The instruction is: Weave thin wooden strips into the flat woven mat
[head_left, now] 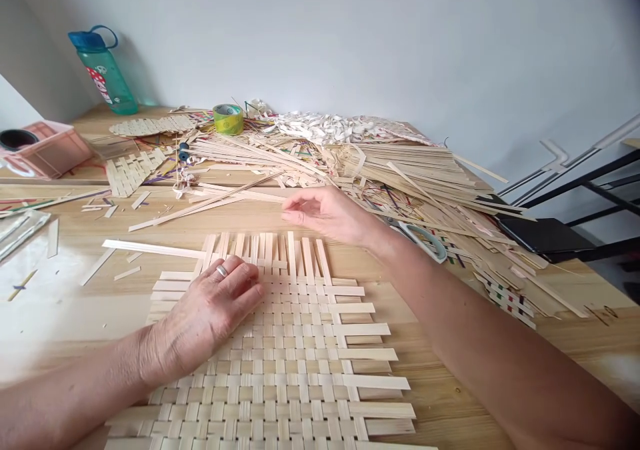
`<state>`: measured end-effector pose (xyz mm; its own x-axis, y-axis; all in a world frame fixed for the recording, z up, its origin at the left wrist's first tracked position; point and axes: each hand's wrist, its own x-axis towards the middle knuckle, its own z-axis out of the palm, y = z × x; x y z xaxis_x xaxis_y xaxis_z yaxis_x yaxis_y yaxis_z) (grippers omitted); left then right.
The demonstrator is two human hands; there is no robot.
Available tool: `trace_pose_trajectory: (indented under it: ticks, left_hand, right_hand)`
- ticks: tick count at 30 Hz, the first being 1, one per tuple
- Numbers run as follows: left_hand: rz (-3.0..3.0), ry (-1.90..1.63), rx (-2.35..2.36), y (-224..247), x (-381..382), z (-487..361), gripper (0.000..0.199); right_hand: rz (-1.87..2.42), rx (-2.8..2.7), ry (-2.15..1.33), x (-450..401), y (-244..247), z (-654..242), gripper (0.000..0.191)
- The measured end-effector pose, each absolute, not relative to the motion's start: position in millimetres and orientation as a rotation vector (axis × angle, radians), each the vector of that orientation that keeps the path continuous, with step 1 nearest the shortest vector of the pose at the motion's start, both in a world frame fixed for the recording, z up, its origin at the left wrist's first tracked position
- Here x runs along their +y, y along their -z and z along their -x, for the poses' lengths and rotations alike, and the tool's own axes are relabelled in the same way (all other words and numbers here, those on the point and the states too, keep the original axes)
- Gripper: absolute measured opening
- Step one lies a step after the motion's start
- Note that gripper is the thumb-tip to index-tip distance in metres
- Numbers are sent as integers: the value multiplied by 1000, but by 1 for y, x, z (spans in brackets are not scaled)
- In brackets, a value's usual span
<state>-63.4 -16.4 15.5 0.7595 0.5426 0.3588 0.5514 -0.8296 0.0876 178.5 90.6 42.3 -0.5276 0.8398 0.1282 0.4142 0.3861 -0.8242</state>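
A mat of pale, flat wooden strips (pixel 290 370) lies woven in front of me, its loose ends sticking out at the far edge and both sides. My left hand (pixel 215 310), with a ring on one finger, rests on its upper left part. Its fingers are curled down over a pale strip (pixel 150 247) that runs in from the left and reappears past the fingers among the upright ends; the fingertips are hidden. Beyond the mat's far edge hovers my right hand (pixel 330 213), thumb and fingers bent and slightly apart, with nothing visible between them.
Bundles of loose strips (pixel 410 170) cover the back of the table. Around them are a roll of yellow-green tape (pixel 229 120), scissors (pixel 425 239) and small woven pieces (pixel 135 170). At the back left stand a teal bottle (pixel 107 80) and a pink basket (pixel 55 150).
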Motion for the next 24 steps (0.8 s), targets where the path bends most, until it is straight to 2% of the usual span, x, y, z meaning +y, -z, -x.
trace_pose_trajectory:
  ticks: [8,13,17,24]
  left_hand:
    - [2984,775,-1037,-17,-15,65,25]
    - [2935,712,-1296,-31,5,90,22]
    - [2961,361,-1525,-46,30,128,17]
    - [3173,-20,-1913,-79,30,136,18]
  right_hand:
    - [1686,-2244,-994,61,-58,-203,46]
    - [1616,-2036,-1175,34,-40,-211,51]
    - [1556,-1892,-1335,28,-31,-210,59]
    - [1147,-1510,-1940,24,-33,-209,39]
